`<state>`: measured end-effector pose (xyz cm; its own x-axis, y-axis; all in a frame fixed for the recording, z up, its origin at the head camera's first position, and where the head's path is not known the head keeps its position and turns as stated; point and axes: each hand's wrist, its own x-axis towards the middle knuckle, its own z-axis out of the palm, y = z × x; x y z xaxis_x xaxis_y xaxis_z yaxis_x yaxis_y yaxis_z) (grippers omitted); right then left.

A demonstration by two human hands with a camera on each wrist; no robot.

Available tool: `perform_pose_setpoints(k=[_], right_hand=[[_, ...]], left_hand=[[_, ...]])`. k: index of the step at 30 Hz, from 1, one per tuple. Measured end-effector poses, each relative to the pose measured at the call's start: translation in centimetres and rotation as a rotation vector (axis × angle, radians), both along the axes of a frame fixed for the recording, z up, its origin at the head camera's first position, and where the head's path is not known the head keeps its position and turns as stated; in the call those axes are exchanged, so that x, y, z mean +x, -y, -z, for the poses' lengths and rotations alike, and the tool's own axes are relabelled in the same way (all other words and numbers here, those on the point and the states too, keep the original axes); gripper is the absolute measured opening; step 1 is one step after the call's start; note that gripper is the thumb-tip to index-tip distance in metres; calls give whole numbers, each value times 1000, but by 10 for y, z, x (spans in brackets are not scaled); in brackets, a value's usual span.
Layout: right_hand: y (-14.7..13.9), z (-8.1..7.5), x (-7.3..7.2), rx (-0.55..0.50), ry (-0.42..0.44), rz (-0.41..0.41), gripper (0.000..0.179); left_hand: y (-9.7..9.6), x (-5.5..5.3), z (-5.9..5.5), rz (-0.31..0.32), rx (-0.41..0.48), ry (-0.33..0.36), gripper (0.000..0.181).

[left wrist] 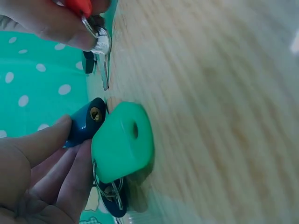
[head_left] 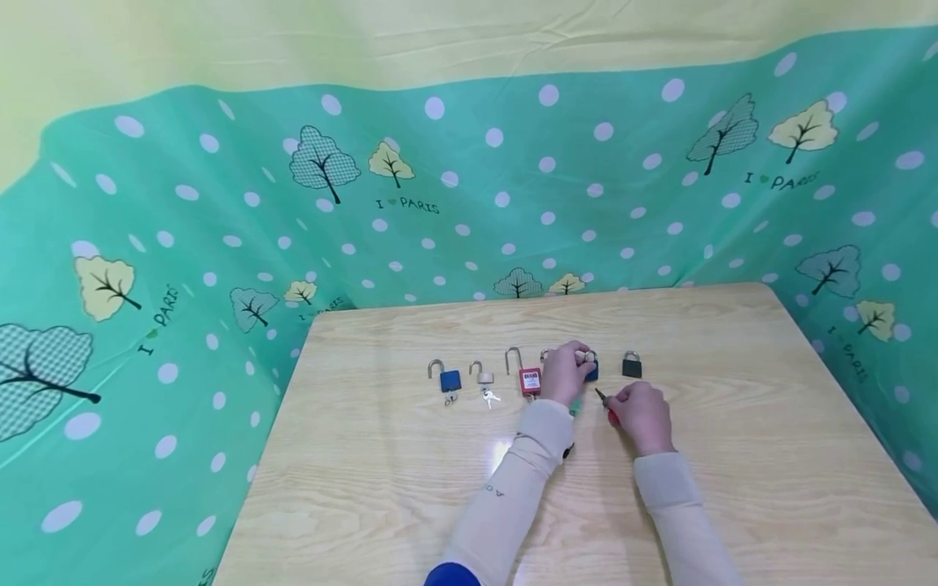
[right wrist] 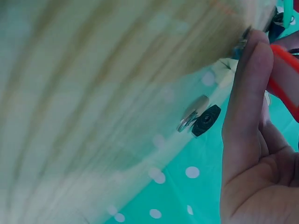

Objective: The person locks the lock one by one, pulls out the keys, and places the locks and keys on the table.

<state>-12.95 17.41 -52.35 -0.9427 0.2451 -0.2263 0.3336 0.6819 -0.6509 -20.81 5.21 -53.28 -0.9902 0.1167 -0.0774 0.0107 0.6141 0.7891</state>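
My left hand [head_left: 566,374] holds a dark blue padlock [left wrist: 86,122] between thumb and fingers, its brass keyhole showing in the left wrist view. Just to the right, my right hand [head_left: 643,417] pinches a key [left wrist: 100,44] that hangs on a ring with a red tag [right wrist: 282,77]. The key's blade points toward the padlock and stands apart from the keyhole. Beside the left fingers lies a green key tag [left wrist: 122,142] on a ring. A black padlock [head_left: 632,368] with its shackle down sits beyond my right hand.
Left of my hands, in a row, lie a blue padlock [head_left: 450,381], a small pale padlock [head_left: 486,378] with keys [head_left: 489,396], and a red padlock [head_left: 530,381], their shackles raised. The wooden table [head_left: 352,488] meets a green dotted cloth [head_left: 513,203] behind.
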Motion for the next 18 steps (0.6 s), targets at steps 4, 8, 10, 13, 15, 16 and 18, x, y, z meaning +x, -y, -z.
perform_pose_setpoints(k=[4, 8, 10, 13, 15, 16, 18], right_hand=[[1, 0, -2, 35, 11, -16, 23], [2, 0, -3, 74, 11, -28, 27], [3, -1, -2, 85, 18, -33, 29], [4, -3, -2, 92, 26, -34, 27], [4, -5, -3, 98, 29, -34, 26], [4, -5, -3, 99, 31, -32, 25], [4, -6, -4, 102, 35, -27, 23]], left_hand=[[-3, -1, -2, 4, -32, 1, 31], [-5, 0, -5, 13, -89, -7, 34], [-6, 1, -6, 18, -130, -21, 34], [-6, 1, -8, 13, -185, -36, 32], [-6, 1, -10, 5, -207, -40, 31], [-6, 1, -11, 2, -211, -37, 30], [-7, 0, -12, -1, -206, -33, 29]])
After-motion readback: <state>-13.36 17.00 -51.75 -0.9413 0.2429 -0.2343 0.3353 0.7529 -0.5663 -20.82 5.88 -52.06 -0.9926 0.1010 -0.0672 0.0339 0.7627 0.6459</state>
